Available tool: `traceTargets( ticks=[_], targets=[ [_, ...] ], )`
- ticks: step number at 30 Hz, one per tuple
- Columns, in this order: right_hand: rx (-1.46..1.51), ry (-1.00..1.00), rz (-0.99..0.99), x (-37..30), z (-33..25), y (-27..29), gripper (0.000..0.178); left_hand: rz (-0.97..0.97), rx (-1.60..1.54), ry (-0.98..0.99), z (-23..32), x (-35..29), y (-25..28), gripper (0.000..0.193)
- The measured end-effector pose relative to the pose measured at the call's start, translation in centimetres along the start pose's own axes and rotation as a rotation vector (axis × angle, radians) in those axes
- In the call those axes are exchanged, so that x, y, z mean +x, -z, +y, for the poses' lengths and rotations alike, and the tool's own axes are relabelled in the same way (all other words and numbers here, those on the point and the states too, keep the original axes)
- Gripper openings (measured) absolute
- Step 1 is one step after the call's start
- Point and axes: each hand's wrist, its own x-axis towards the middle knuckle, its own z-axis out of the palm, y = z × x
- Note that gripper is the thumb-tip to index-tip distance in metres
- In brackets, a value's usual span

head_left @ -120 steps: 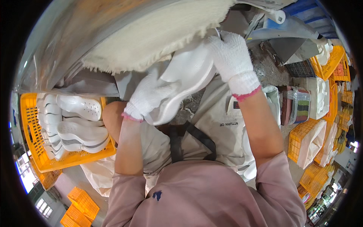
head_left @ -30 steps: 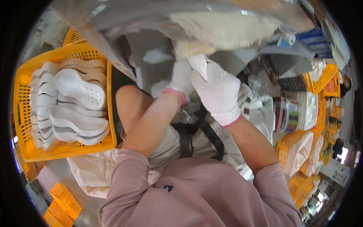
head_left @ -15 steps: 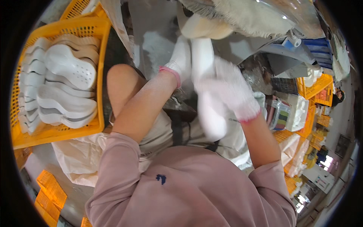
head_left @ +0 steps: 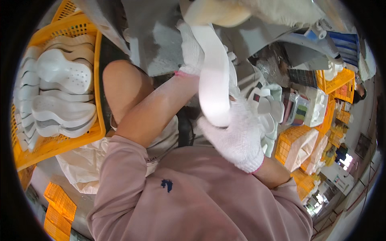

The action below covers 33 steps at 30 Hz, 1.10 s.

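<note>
Both hands wear white knit gloves with pink cuffs. The right hand (head_left: 238, 141), at 4 o'clock from the middle of the view, grasps the lower end of a long, curved white sole (head_left: 215, 76), thumb on one side and fingers wrapped round the other. The white sole lies at 1 o'clock, just above centre, pointing up and away from the wearer. The left hand (head_left: 191, 48), at 12 o'clock, is beside the sole's upper part; its fingers are partly hidden, so I cannot tell whether it grips. Past the sole's far end, also at 12 o'clock, is a cream rounded pad (head_left: 217, 12); whether they touch is unclear. A shaggy cream cover (head_left: 281, 18) adjoins it towards 1 o'clock. At 3 o'clock, near the right hand, sit pale shoe-shaped pieces (head_left: 267, 114). At 9 to 10 o'clock, a yellow crate (head_left: 60, 149) holds rows of white and tan soles (head_left: 66, 72). More yellow crates (head_left: 60, 201) stand at 8 o'clock. The wearer's mauve shirt (head_left: 201, 193) fills 6 o'clock.
</note>
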Motion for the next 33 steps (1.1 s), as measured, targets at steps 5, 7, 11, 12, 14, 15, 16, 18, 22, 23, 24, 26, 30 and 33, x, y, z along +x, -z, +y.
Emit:
traceTargets(
  ticks=[5, 7, 11, 12, 14, 15, 16, 18, 22, 23, 24, 26, 30, 33],
  targets=[
    [-0.064, 0.344, 0.387, 4.3, 0.5, 0.9, 0.055, -0.114, 0.161, -0.384, 4.3, 5.1, -1.1, 0.053],
    [-0.216, 0.331, 0.357, 7.4, -0.6, 1.5, 0.054, -0.085, 0.22, -0.443, 5.1, 6.1, 0.1, 0.05],
    [-0.081, 0.287, 0.392, 7.6, -0.1, 0.9, 0.056, 0.019, 0.414, -0.2, 5.1, 5.9, 2.4, 0.043],
    [-0.039, 0.321, 0.408, 7.6, 0.1, 0.6, 0.055, -0.08, 0.38, -0.193, 5.1, 6.0, 2.4, 0.041],
    [-0.029, 0.378, 0.536, 8.5, 0.1, 0.3, 0.048, -0.094, 0.335, -0.182, 5.0, 6.0, 1.9, 0.038],
    [-0.056, 0.416, 0.6, 9.2, -0.2, 0.3, 0.045, -0.218, 0.237, -0.274, 4.9, 5.9, 1.4, 0.036],
    [-0.03, 0.343, 0.599, 9.8, -0.7, 0.4, 0.044, -0.282, 0.141, -0.31, 4.6, 5.8, 0.9, 0.038],
    [-0.023, 0.151, 0.527, 10.0, -1.2, 0.0, 0.043, -0.308, -0.057, -0.319, 3.7, 5.3, 0.6, 0.042],
    [-0.11, 0.355, 0.328, 8.8, 0.5, -0.6, 0.05, -0.153, -0.124, -0.172, 0.6, 3.7, 2.7, 0.049],
    [0.005, 0.283, 0.324, 8.3, 0.8, -0.5, 0.053, -0.14, -0.055, -0.153, 0.0, 3.6, 3.2, 0.049],
    [-0.103, 0.189, 0.129, 7.1, 1.2, -0.2, 0.056, -0.056, -0.08, -0.003, -0.3, 3.8, 3.7, 0.049],
    [-0.218, 0.248, 0.158, 3.9, 1.7, -0.4, 0.052, -0.105, -0.097, 0.07, 0.1, 4.6, 3.8, 0.054],
    [-0.218, 0.294, 0.262, 7.1, 0.5, 1.1, 0.039, -0.149, 0.161, -0.275, 3.4, 6.5, 0.8, 0.064],
    [-0.293, 0.233, 0.137, 7.8, -0.7, 2.6, 0.034, -0.093, 0.191, -0.128, 4.3, 4.7, -1.0, 0.071]
  ],
)
